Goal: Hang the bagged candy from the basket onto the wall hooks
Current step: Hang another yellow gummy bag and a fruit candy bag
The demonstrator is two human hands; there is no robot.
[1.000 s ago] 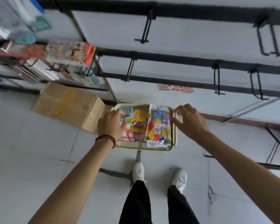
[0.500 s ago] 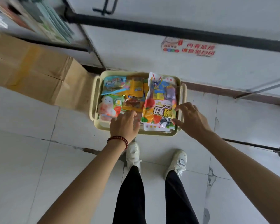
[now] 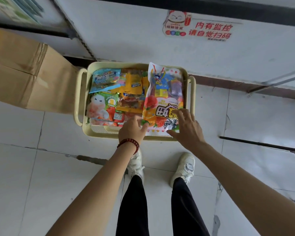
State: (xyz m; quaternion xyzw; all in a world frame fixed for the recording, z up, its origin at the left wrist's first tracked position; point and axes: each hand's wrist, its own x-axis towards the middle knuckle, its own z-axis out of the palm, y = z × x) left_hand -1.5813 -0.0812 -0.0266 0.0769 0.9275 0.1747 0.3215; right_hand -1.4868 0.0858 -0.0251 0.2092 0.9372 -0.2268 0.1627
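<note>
Both hands have moved onto the big candy bag [image 3: 163,97], which lies on other packets [image 3: 104,106] in the cream basket [image 3: 80,99] on the floor [image 3: 24,167]; right hand [image 3: 186,129] spreads wide over its near corner, left hand [image 3: 131,131] touches its edge with the thumb, pinch unclear

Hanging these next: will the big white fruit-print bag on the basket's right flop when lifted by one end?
Probably floppy: the big bag is thin, crinkled film. Likely slippery, since it glints near the right hand. Loose sweets showing through it may slide downward.
</note>
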